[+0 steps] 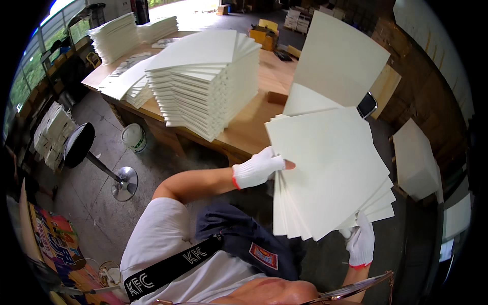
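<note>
— as both hands are busy, what lies between them?
— a fan of white sheets [325, 162], splayed along its near edge. the left hand [259, 168] grips its left side, thumb over the top sheet; the right hand [362, 241] pinches the near right corner.
— and the fingers?
— the left ones are mostly hidden, so i can't tell how they curl. both hands wear white gloves with red cuffs.
— what's past the fan?
— straight beyond the hands, a large pale panel [338, 56] rises at a slant. beyond the left hand and further left, a tall stack of white sheets [203, 86] stands on the wooden tabletop [244, 127].
— and left of the left hand?
— a white bucket [134, 138] on the grey floor [101, 223], then a black stool seat [79, 145].
</note>
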`<act>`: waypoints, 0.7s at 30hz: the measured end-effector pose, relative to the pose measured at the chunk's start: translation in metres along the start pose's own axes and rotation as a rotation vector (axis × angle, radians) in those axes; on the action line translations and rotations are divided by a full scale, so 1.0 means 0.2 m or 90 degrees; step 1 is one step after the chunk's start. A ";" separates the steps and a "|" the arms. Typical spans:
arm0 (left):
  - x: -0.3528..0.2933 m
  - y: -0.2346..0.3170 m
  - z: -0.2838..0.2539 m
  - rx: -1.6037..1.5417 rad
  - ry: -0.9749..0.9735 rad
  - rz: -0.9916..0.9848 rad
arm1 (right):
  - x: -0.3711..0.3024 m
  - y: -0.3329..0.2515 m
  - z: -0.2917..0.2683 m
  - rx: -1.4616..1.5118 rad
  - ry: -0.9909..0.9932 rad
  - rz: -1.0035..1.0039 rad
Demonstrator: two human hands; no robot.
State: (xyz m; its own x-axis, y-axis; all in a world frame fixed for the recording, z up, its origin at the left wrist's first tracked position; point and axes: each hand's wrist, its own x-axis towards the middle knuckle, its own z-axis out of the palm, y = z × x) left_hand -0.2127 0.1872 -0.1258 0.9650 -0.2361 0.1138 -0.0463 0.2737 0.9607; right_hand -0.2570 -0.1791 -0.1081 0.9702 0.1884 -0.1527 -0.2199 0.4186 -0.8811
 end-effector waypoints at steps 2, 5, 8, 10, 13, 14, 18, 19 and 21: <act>-0.12 0.14 -0.06 0.060 0.077 -0.071 | 0.10 0.02 0.06 -0.011 -0.005 -0.029; -0.31 0.36 -0.14 0.282 0.293 0.008 | 0.32 -0.03 0.32 -0.021 -0.093 -0.069; -0.37 0.47 -0.43 0.126 0.414 0.208 | 0.55 -0.18 0.85 -0.059 -0.138 -0.095; -0.33 0.55 -0.67 0.593 0.455 0.506 | 0.68 -0.25 1.17 -0.044 -0.186 -0.144; -0.19 0.86 -0.87 -0.210 0.387 0.510 | 0.67 -0.09 1.72 -0.040 -0.313 -0.138; -0.18 0.94 -0.94 -0.153 0.424 0.491 | 0.72 -0.03 1.87 -0.019 -0.352 -0.129; -0.08 1.11 -1.22 -0.090 0.488 0.465 | 1.21 0.16 2.18 0.014 -0.358 -0.137; -0.04 1.11 -1.29 -0.112 0.491 0.473 | 1.30 0.19 2.23 -0.005 -0.350 -0.125; -0.02 1.07 -1.39 -0.154 0.520 0.422 | 1.41 0.26 2.27 -0.035 -0.341 -0.048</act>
State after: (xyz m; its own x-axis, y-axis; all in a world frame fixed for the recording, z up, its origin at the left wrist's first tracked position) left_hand -0.1550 0.5065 0.0081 0.6508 0.6958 0.3040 -0.6574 0.3160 0.6841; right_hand -0.0420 0.2991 0.0056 0.7922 0.5921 0.1481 -0.1329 0.4042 -0.9049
